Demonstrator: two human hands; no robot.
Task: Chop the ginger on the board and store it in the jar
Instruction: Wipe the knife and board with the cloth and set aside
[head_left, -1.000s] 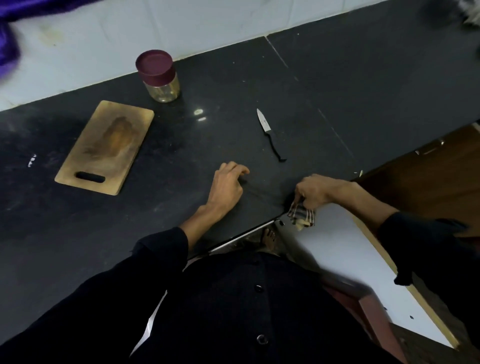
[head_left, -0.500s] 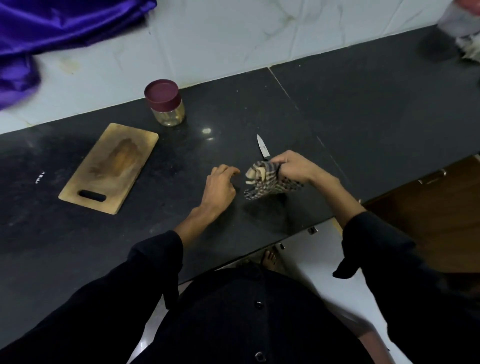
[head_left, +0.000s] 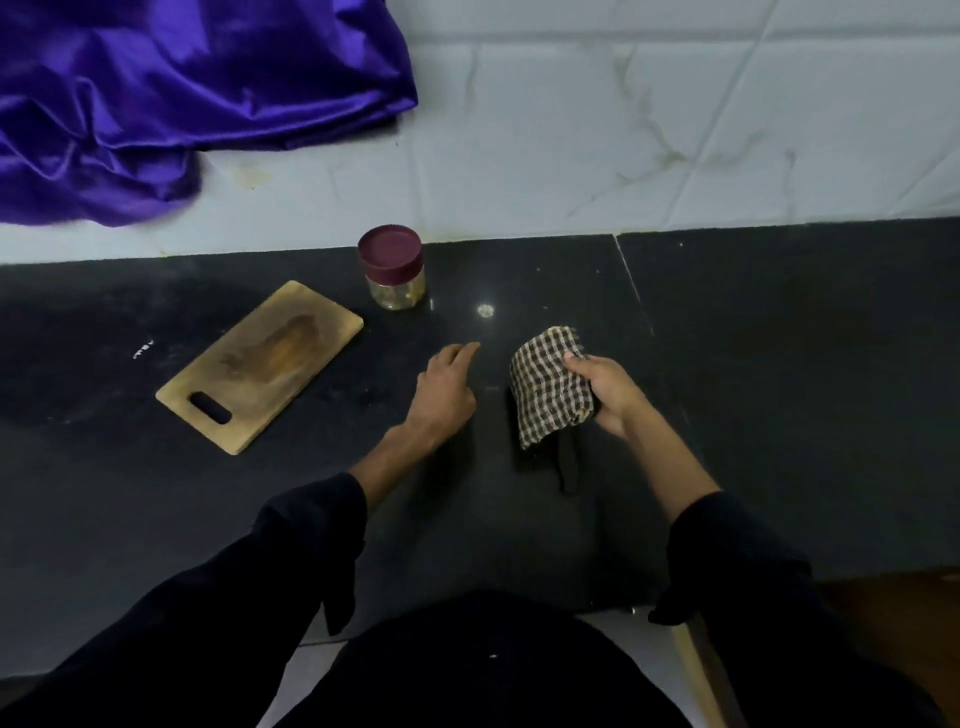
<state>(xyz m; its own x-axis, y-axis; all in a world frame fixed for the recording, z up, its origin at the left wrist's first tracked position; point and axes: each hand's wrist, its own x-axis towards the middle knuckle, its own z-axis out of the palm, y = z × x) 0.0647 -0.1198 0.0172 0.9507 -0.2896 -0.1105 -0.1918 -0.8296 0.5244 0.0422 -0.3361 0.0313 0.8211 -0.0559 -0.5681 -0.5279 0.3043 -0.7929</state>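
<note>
A wooden cutting board with a handle slot lies on the dark counter at the left, its top bare and stained. Behind it stands a small glass jar with a maroon lid on. My right hand grips a checked cloth over the knife; only the knife's black handle shows below the cloth. My left hand rests on the counter just left of the cloth, fingers relaxed and holding nothing. No ginger is visible.
A purple satin cloth hangs over the white tiled wall at the upper left. The dark counter runs right past a seam. A cabinet edge shows below the counter's front at the right.
My right hand has brought the checked cloth up from the counter's front edge and over the knife, covering its blade. My left hand stayed near the counter's middle. The view tilted up toward the wall.
</note>
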